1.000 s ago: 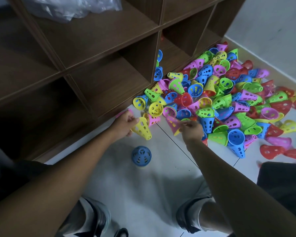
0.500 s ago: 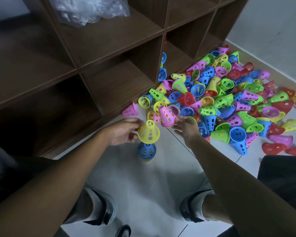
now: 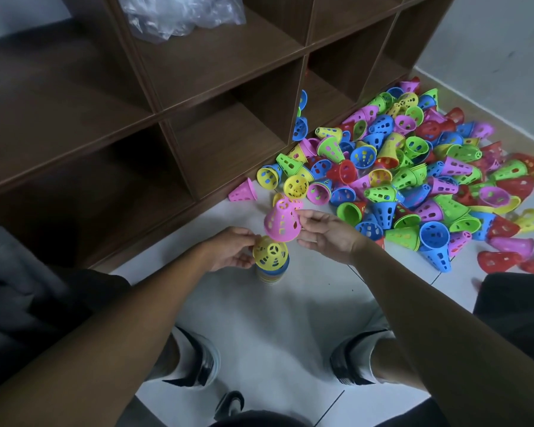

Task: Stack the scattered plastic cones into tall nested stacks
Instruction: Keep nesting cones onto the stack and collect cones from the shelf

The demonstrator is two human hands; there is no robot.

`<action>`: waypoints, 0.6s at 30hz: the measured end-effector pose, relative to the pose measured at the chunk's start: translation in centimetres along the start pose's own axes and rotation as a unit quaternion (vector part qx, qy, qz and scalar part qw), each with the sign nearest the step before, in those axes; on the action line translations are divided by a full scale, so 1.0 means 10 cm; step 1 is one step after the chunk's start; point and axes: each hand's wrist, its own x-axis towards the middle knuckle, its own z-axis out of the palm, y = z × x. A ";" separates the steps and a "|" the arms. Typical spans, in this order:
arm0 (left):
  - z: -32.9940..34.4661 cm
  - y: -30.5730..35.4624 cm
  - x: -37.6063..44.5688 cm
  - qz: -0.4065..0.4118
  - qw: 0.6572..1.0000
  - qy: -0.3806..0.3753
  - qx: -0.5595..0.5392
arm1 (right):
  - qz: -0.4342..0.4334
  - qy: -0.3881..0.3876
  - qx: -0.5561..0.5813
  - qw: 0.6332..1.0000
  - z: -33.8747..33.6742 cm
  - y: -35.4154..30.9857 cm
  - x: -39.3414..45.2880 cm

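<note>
A short stack of cones [image 3: 271, 269] stands on the floor [image 3: 259, 318] just ahead of the person's two shoes [image 3: 198, 362]. The left hand [image 3: 228, 252] is at the stack's left side, touching its top cone. The right hand [image 3: 327, 234] is to the right and holds a single cone [image 3: 279, 221] just above and behind the stack. The loose pile of cones [image 3: 413, 177] spreads over the floor to the right and behind, reaching the foot of the shelf unit [image 3: 198, 103]. One lone cone [image 3: 242, 191] lies left of the pile, seemingly against the shelf base. A plastic bag [image 3: 179, 13] lies in an upper compartment.
</note>
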 end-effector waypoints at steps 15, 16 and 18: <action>0.03 -0.18 0.20 -0.011 0.989 0.111 0.095 | 0.024 -0.027 -0.040 0.999 0.04 0.04 -0.02; 0.02 -0.17 0.21 -0.008 0.988 0.121 0.101 | 0.029 -0.029 -0.050 0.998 0.03 0.05 -0.01; -0.01 -0.14 0.22 0.001 0.983 0.140 0.115 | 0.039 -0.029 -0.075 0.996 0.00 0.09 0.01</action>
